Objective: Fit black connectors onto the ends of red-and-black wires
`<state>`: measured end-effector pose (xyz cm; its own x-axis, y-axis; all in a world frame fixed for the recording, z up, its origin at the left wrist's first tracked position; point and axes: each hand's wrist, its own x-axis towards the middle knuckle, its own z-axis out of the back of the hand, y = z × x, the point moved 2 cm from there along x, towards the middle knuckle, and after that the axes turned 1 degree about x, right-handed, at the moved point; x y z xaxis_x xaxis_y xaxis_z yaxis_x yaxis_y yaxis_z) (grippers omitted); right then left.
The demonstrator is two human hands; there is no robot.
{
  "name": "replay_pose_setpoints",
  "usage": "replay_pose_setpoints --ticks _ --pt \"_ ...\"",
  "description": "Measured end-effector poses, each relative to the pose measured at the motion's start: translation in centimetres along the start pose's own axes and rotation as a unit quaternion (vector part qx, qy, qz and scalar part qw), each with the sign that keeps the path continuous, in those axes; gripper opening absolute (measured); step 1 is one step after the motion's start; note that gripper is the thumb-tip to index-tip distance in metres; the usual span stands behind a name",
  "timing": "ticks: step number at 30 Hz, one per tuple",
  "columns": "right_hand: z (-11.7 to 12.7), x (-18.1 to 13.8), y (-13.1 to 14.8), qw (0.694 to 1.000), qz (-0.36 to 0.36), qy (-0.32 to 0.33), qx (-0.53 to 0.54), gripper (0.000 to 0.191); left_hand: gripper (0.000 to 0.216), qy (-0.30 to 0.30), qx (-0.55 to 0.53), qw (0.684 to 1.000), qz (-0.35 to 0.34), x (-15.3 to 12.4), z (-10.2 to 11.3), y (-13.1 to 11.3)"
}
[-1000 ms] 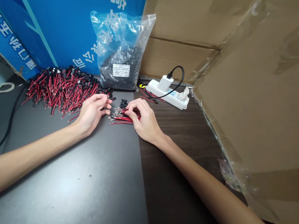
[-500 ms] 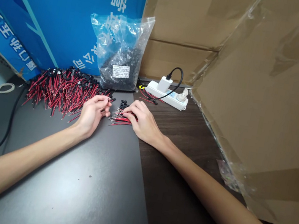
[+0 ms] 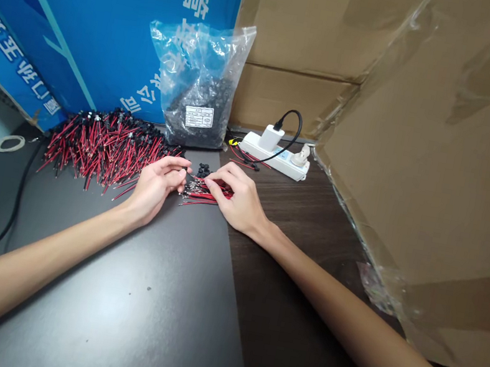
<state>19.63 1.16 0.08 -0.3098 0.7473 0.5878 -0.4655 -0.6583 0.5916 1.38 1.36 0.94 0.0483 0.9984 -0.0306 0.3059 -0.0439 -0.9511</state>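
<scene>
My left hand (image 3: 156, 187) is closed in a pinch at the right edge of a large pile of red-and-black wires (image 3: 104, 149) with black connectors. A small black connector shows at its fingertips, mostly hidden by them. Close by on the right, my right hand (image 3: 240, 198) pinches a thin wire whose end points toward the left fingertips. Beneath my right hand lies a bunch of loose red and black wires (image 3: 199, 197) with bare metal ends. Several small black connector housings (image 3: 204, 169) sit just behind that bunch.
A clear plastic bag (image 3: 202, 103) of black parts stands at the back. Right of it is a white power strip (image 3: 276, 156) with a plugged-in adapter. Cardboard walls (image 3: 439, 180) enclose the right side. A black cable (image 3: 15, 212) and a coiled white cord (image 3: 10, 144) lie at left.
My left hand has shifted slightly right, bringing its fingertips near the wire bunch. My right hand has also moved a little right, and its thumb and forefinger now meet on a wire.
</scene>
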Motion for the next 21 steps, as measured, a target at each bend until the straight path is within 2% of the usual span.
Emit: replay_pose_setpoints --ticks 6,13,21 --pt "0.03 0.06 -0.27 1.0 -0.007 -0.017 0.011 0.017 0.03 0.003 0.022 1.0 -0.012 0.11 0.18 0.18" --pt "0.15 0.34 -0.51 0.998 -0.028 -0.014 0.052 0.016 0.029 0.002 0.049 0.998 -0.027 0.12 0.12 0.34" --pt "0.18 0.31 -0.29 0.998 -0.032 -0.002 0.054 0.018 0.029 0.004 0.064 0.998 -0.029 0.03 -0.02 0.17"
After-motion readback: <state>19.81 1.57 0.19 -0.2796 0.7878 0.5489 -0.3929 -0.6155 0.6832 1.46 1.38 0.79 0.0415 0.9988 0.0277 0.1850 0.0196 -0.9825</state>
